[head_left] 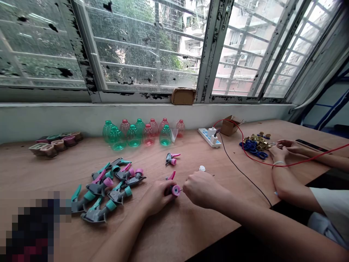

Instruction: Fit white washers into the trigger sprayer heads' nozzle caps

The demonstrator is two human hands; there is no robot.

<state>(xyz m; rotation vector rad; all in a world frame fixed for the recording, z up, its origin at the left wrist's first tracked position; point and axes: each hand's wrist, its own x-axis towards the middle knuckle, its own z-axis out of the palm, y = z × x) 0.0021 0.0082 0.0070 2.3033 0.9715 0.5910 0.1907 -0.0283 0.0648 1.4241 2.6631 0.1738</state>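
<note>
My left hand (156, 196) is closed around a grey spray trigger head with a pink collar (174, 189), its pink lever sticking up behind my fingers. My right hand (200, 188) is curled shut just right of the pink collar, pinching something too small to make out against it. A small white cap (202, 168) lies just behind my right hand. Another pink trigger head (171, 159) lies alone further back on the wooden table (174, 233).
A pile of several teal and pink trigger heads (109, 189) lies to my left. Green and pink bottles (139, 133) stand by the wall, small trays (54, 142) at far left. A power strip (209, 137) with red and black cables, and another person's hands (280, 149) by blue and brass parts, are on the right.
</note>
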